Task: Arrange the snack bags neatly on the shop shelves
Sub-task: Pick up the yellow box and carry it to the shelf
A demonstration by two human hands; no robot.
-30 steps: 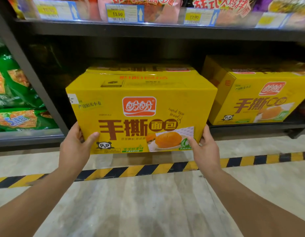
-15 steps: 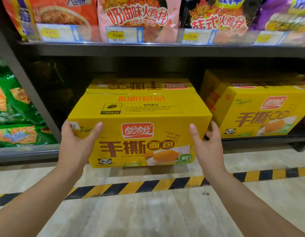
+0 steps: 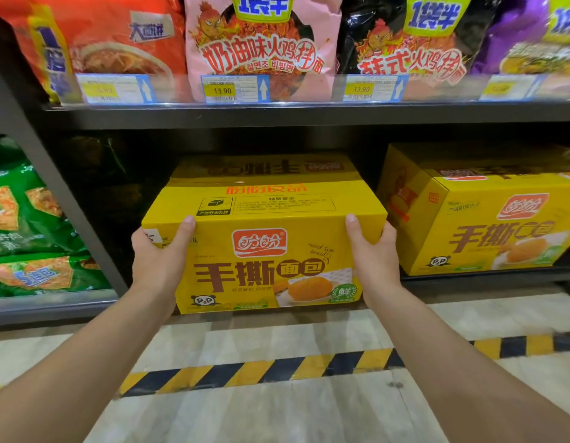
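Both hands clamp the same yellow box. The left hand wraps its left front corner, thumb laid up the front face to the top edge, fingers round the side & out of sight. The right hand mirrors that on the right corner. Box is level, printed front toward the person, held in the mouth of the lower shelf w/ its front sticking out past the shelf lip. Can't tell if its rear rests on the shelf board or if all the weight is in the hands. Right behind the grip sits another box of the same kind, its top showing over the held one. Right of the right hand, near but apart, a third box stands at an angle. Left of the left hand is the shelf post, w/ green bags beyond it. Above the grip, the upper shelf carries noodle bags behind price tags. Risks, as I judge them: the grip is high on the corners w/ nothing under the base, so a slip would drop the front to the floor. Pushing in crooked could jam the right corner vs the angled box or pinch the right fingers in that gap. A hard shove would ram the box behind it askew.
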